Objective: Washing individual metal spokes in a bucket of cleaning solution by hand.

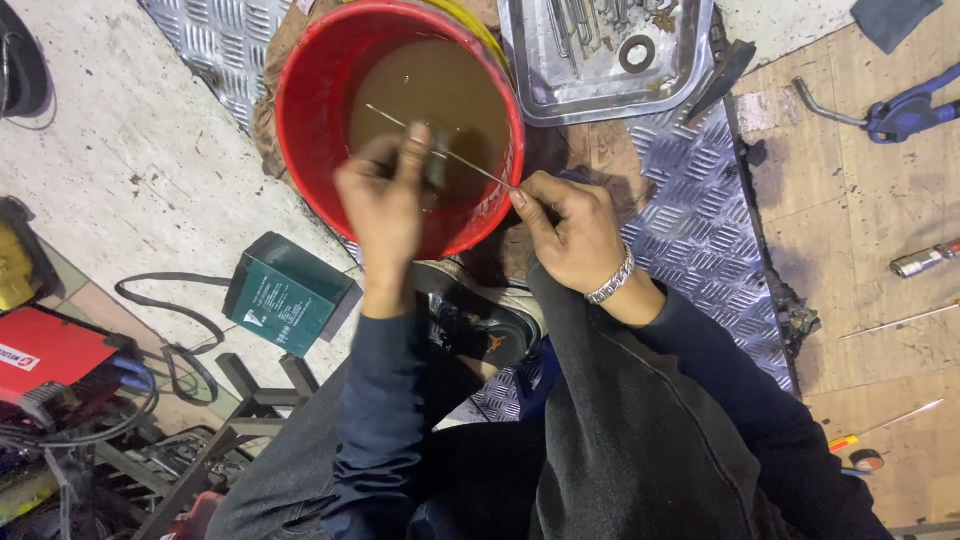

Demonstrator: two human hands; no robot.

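**Q:** What step is in hand?

**A:** I judge it to be rubbing down a thin metal rod (440, 147) over the red bucket (300, 130). My right hand (570, 225) pinches the rod's near end between thumb and forefinger, at about 4 o'clock on the bucket's rim. My left hand (385, 200) is clenched around a small dark pad (436, 168) pressed against the rod's middle; I cannot tell what the pad is made of. The rod runs from 10 o'clock to 4 o'clock across the bucket's mouth, above murky brown water (440, 90).

**Q:** What sits around the bucket?

**A:** A metal tray (535, 90) of small parts, a washer among them, touches the rim at 2 o'clock. A green box (285, 295) lies on the floor at 7 o'clock, near but not touching. A red machine (50, 355) with cables stands well apart at 8 o'clock. A blue-handled tool (905, 112) lies far out at 3 o'clock on the wooden surface (860, 200). My shoe (480, 315) rests just beside the bucket at 6 o'clock.

**Q:** What does the next move call for?

**A:** In my judgement: a steady right-hand pinch so the rod does not flex or slip, and the pad drawn along its length with even pressure. The far tip hangs free over the water, so the rod wants support.
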